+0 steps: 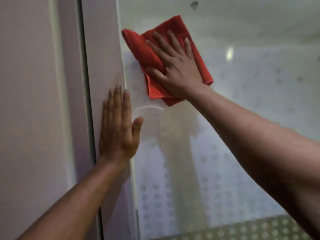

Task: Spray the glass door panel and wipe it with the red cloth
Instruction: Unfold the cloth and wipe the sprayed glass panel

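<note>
Red cloth (174,54) under right hand (176,66), on glass (242,118)

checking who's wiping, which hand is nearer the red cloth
Right. The right hand lies flat on the folded red cloth, pressing it to the glass; the left hand rests below-left on the pale door frame.
</note>
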Demonstrator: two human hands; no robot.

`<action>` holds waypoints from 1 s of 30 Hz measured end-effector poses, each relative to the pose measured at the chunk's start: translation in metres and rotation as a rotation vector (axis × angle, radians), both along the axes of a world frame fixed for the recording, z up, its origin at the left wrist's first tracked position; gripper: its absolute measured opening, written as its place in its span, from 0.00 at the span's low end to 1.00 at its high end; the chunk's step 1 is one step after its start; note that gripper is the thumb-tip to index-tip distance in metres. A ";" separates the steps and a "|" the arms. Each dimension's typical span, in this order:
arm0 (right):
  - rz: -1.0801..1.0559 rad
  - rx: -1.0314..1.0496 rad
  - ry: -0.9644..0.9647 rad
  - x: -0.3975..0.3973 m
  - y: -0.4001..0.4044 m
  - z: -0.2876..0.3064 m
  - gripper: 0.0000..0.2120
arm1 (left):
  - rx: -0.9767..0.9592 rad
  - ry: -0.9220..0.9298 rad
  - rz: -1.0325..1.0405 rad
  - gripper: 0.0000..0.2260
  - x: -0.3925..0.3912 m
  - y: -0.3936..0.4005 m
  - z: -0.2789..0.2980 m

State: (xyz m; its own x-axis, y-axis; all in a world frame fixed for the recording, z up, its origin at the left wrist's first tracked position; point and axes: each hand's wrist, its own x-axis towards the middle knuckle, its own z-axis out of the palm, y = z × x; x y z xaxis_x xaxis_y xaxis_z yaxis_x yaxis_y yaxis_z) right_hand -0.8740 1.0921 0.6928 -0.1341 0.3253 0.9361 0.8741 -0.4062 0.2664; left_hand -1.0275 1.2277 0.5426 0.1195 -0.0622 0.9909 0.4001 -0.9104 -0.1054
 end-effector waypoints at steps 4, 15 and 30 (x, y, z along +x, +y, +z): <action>0.065 0.079 0.017 -0.013 0.016 -0.033 0.29 | 0.001 -0.023 -0.057 0.35 0.000 0.002 0.001; 0.203 -0.193 0.096 -0.023 -0.005 -0.341 0.35 | -0.019 -0.064 -0.284 0.36 -0.009 0.005 -0.002; 0.726 -0.059 0.925 -0.080 -0.077 -0.384 0.25 | -0.107 0.211 -0.208 0.26 -0.041 -0.034 -0.034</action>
State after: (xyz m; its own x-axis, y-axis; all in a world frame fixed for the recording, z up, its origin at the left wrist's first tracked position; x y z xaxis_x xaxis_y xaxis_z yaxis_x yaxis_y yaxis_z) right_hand -0.9544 1.0156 0.3085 0.4167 0.4988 0.7600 0.7657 0.2581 -0.5892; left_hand -1.0689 1.1933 0.5089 0.3185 -0.0040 0.9479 0.1834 -0.9808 -0.0658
